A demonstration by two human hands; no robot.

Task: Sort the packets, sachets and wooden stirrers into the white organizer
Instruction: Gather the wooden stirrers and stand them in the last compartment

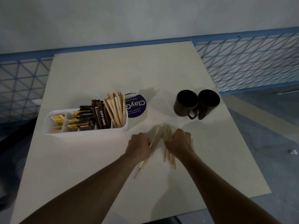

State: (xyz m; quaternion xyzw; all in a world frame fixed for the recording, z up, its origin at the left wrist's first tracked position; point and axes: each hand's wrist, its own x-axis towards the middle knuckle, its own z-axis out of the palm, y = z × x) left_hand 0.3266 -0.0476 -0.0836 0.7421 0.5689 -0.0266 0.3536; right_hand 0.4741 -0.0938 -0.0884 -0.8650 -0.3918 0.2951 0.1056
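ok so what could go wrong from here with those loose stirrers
The loose stirrers splay unevenly out of the grips of the left hand and right hand, so some could slip free when lifted. The end compartment of the white organizer already holds a crowded fan of standing stirrers leaning past the rim, and pushing more in might knock some out.
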